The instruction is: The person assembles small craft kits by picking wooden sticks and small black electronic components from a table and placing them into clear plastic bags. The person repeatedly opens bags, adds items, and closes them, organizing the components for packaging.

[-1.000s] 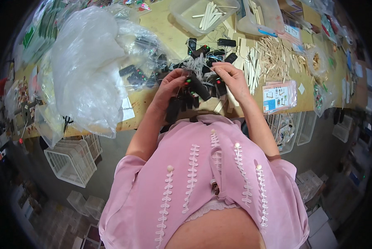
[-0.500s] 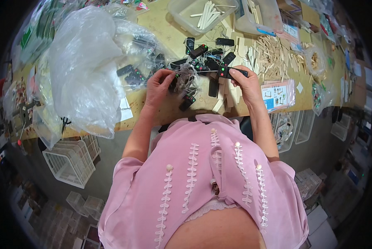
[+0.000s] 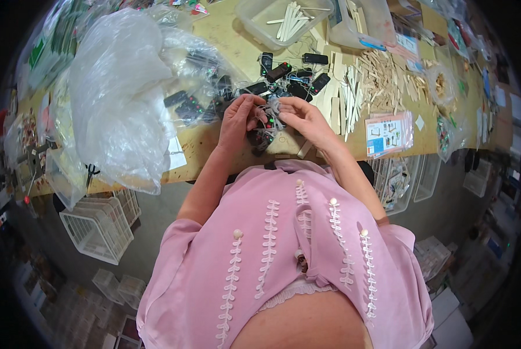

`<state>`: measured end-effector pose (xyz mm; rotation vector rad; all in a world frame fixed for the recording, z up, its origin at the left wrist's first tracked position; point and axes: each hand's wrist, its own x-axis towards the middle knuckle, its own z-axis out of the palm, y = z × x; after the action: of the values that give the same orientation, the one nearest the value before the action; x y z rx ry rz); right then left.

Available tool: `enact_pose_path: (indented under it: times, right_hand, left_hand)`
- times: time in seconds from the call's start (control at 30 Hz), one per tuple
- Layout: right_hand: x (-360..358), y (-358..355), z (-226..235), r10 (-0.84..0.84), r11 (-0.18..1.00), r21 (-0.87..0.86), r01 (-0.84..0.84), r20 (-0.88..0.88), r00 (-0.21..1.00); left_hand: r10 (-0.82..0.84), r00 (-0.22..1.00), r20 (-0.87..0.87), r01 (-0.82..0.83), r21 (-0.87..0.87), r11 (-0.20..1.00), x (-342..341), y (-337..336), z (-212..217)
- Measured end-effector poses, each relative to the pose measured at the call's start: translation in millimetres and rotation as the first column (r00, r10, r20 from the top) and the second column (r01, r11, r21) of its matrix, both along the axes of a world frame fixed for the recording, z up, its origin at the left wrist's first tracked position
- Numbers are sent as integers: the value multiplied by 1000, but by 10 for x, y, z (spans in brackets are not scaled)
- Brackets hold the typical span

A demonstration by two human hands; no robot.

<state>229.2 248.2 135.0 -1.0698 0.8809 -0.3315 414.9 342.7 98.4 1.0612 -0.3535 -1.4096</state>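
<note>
A tangle of thin grey wires (image 3: 272,110) lies between my two hands, joined to small black boxes with red and green buttons. My left hand (image 3: 237,121) is closed, its fingertips pinching wires at the left side of the tangle. From the right, my right hand (image 3: 304,119) grips the same tangle with thumb and forefinger; its other fingers are partly hidden. Just below the hands sits a black box (image 3: 260,139) wrapped in wires. More black boxes lie beyond, among them one with a red button (image 3: 279,72) and a plain one (image 3: 315,59).
A large clear plastic bag (image 3: 121,87) covers the left of the table, with more black boxes under its edge. Wooden sticks (image 3: 382,81) are heaped at the right, near a printed card packet (image 3: 388,134). A clear bin (image 3: 254,29) of sticks stands at the back.
My right hand has come left and inward to the wire tangle. The black box it held is no longer visible in it. The wire stretched between my hands is slack now.
</note>
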Motion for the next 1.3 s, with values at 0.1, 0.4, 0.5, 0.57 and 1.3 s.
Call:
enact_pose_path:
  times: [0.1,0.4,0.5,0.57,1.3]
  right_hand:
    - [10,-55,-183,61,996,-72,-62,-12,998]
    - [-69,-151,77,-151,988,38,148,97,984]
    - [-100,-186,88,-117,993,-18,117,21,993]
    - [-101,-215,129,-94,995,28,94,-10,996]
    - [65,-92,235,60,996,72,-59,-12,998]
  left_hand:
    - [-78,958,-276,85,15,996,37,26,75]
    - [-133,952,276,163,-89,983,82,85,6]
    - [50,953,299,9,-191,982,24,38,163]
    - [109,986,129,-80,-211,974,78,8,303]
    - [147,986,78,-144,-53,988,210,-32,-4]
